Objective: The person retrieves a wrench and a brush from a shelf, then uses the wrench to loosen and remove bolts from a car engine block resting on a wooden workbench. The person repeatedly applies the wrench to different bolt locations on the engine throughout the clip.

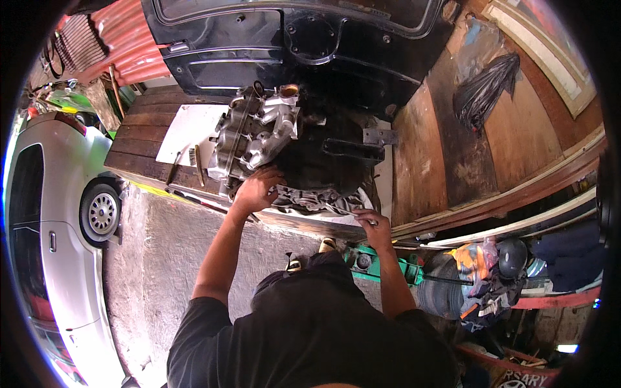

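On the bench, left hand [257, 189] touches the engine part [255, 132].

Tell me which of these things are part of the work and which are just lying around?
In use:
- left hand on the metal engine assembly
- right hand holding a slim metal tool
- grey rag

Lying about:
- brush on the white board
- black plastic bag
- silver car

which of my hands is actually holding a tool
The right hand: it grips a slim metal tool at the bench edge. The left hand just rests bare on the metal engine part.
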### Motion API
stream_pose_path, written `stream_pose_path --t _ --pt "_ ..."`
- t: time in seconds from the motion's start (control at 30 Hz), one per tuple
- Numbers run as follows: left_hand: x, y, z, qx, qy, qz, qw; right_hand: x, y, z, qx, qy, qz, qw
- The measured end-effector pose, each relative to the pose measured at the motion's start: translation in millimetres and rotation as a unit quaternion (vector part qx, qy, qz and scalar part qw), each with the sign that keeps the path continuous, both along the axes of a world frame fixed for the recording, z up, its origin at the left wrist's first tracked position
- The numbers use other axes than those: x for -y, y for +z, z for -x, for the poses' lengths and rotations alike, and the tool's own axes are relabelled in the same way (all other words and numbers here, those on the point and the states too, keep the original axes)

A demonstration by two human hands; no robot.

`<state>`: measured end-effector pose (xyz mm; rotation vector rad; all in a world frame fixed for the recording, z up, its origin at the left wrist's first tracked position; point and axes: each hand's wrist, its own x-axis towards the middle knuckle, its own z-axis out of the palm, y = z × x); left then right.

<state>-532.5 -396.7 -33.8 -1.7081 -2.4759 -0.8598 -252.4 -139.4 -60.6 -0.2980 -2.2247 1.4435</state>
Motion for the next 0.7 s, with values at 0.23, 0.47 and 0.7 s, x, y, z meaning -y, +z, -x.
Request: stream_pose_path --t 0.23,0.47,0.7 --pt "3 -4 1 0.002 -0.003 0.007 1.000 -17 33 16 0.056 0.091 -0.030 0.994" --pt "4 -3 2 -0.007 -0.002 0.001 1.000 3 112 95 0.190 0.250 -0.254 0.915" --pt "-3 -5 4 0.006 -0.007 -0.023 1.000 65 117 157 0.264 0.259 -0.404 0.836"
